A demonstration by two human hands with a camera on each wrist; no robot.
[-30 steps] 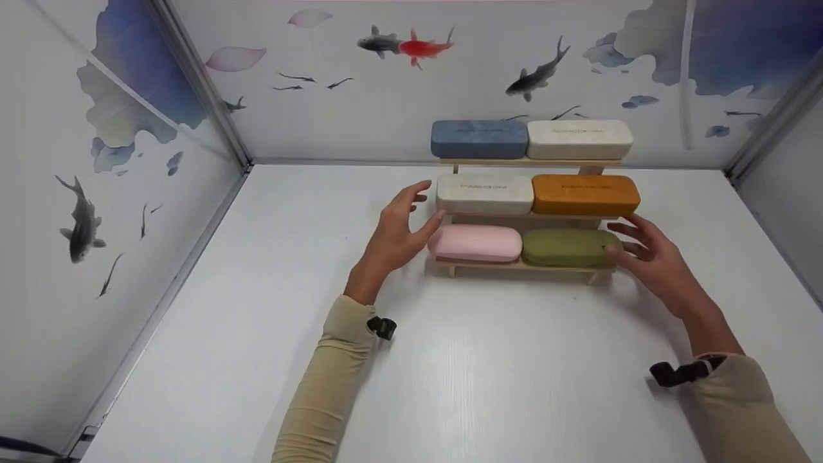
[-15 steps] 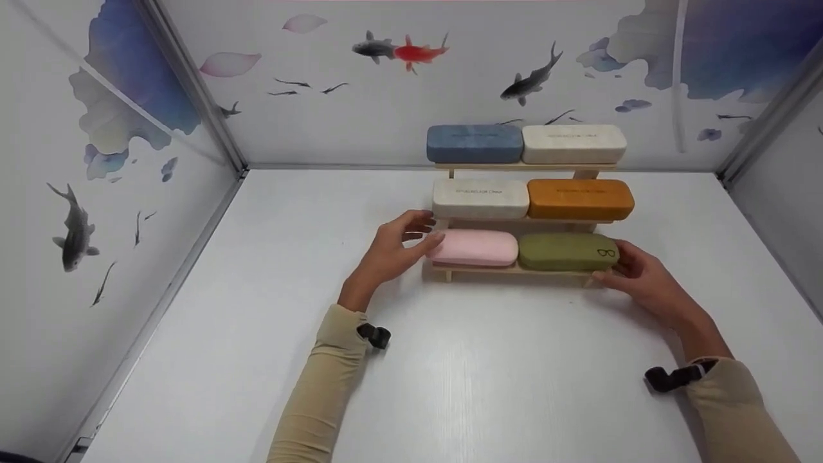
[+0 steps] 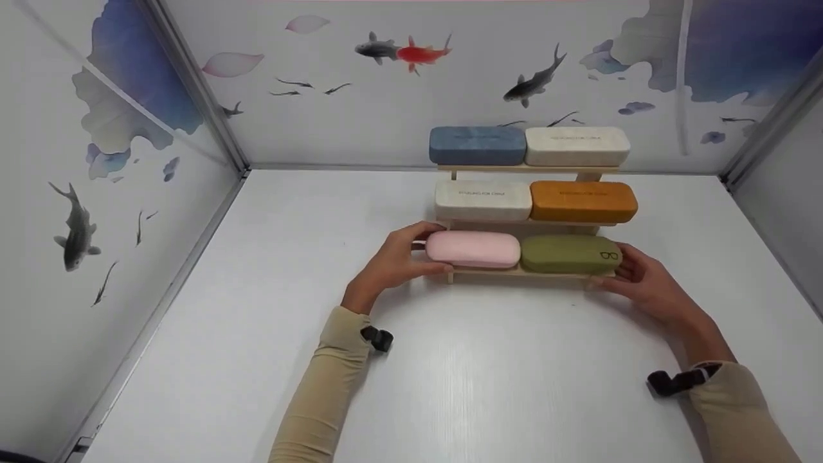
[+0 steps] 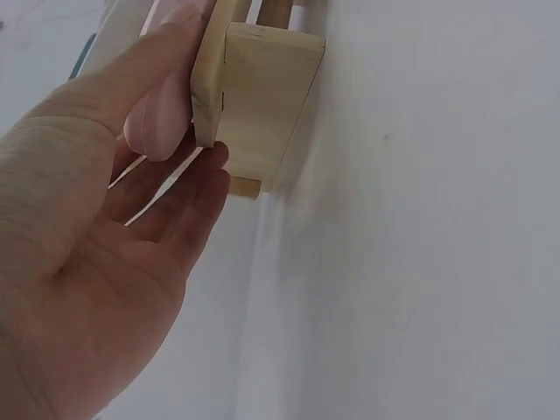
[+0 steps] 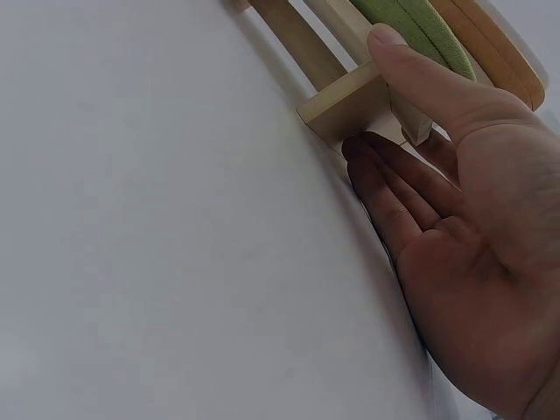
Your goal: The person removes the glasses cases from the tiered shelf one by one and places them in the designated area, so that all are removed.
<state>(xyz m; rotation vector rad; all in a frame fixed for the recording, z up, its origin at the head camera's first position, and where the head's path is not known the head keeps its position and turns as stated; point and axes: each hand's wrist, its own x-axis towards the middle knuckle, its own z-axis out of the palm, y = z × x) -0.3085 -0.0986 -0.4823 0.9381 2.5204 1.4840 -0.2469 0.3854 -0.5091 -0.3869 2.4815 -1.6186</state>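
Wooden rack (image 3: 527, 273): three stepped tiers of pale, smooth slats, standing on a white table (image 3: 450, 373) at 12 o'clock from the person, six oblong, round-cornered cases on it.
Bottom tier: pink case (image 3: 473, 249), smooth; green case (image 3: 569, 253), felt-like, with a small black glasses outline at its right end.
Middle tier: cream case (image 3: 483, 200) and orange case (image 3: 583, 201), each with a short printed line too small to read.
Top tier: blue case (image 3: 477, 145), mottled; white case (image 3: 577, 145), lettering illegible.
Left hand (image 3: 400, 260): at the rack's 9 o'clock end, thumb over the pink case, fingers curled under the bottom slat.
Right hand (image 3: 640, 283): at the 3 o'clock end, thumb on the slat beside the green case, fingers beneath.
Walls: fish and petal print.
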